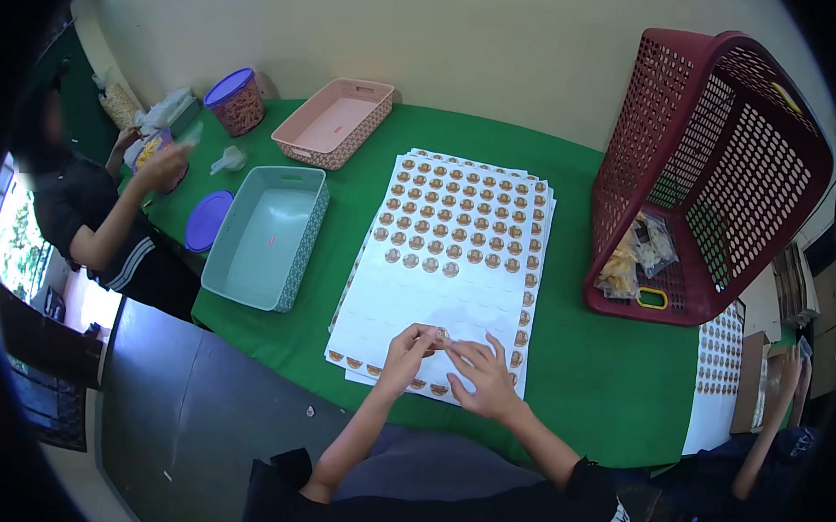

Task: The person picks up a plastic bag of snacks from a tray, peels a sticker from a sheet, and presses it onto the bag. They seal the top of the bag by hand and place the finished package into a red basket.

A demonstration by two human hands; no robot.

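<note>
A stack of white sticker sheets (396, 294) lies before me, with rows of round brown stickers across its far half and along its edges. The nearer part of the top sheet is bare white with faint round cut lines. Over this bare part, the fingertips of my left hand (408, 355) are pinched on a small round sticker (442, 334). My right hand (482, 376) is beside it, thumb spread away from the fingers and index fingertip close to or touching the sticker's edge.
Left stand a green basket (268, 231), a pink basket (332, 126), a purple lid (208, 220) and a lidded tub (237, 103). A maroon basket (617, 148) lies tipped on the right, packets (655, 243) inside. People work at left (99, 217) and lower right (765, 442).
</note>
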